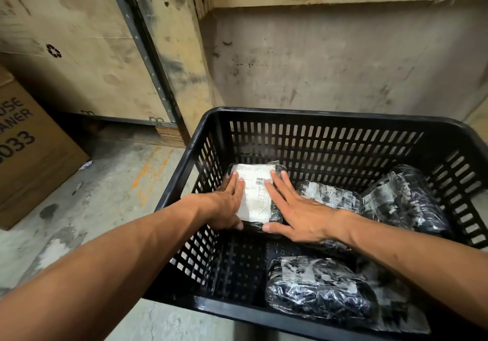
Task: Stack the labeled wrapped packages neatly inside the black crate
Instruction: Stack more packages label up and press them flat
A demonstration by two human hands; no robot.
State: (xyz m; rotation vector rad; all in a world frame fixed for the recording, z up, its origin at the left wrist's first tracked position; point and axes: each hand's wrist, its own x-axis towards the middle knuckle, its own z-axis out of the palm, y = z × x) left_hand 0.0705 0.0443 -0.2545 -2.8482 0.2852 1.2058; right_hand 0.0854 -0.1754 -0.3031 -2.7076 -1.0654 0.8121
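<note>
A black slotted crate (184,163) fills the lower right of the head view. In its far left corner lies a black wrapped package with a white barcode label (256,198). My left hand (227,208) grips the package's left edge, thumb at its near corner. My right hand (293,208) lies flat on its right side with fingers spread and thumb at the near edge. Three more wrapped packages rest in the crate: one just right of my right hand (330,195), one at the far right (406,198), one near the front wall (319,290).
A cardboard box (29,150) with printed letters stands on the concrete floor (105,195) at the left. Plywood panels and a metal strip (148,50) rise behind the crate. A grey wall (343,58) stands beyond its far rim.
</note>
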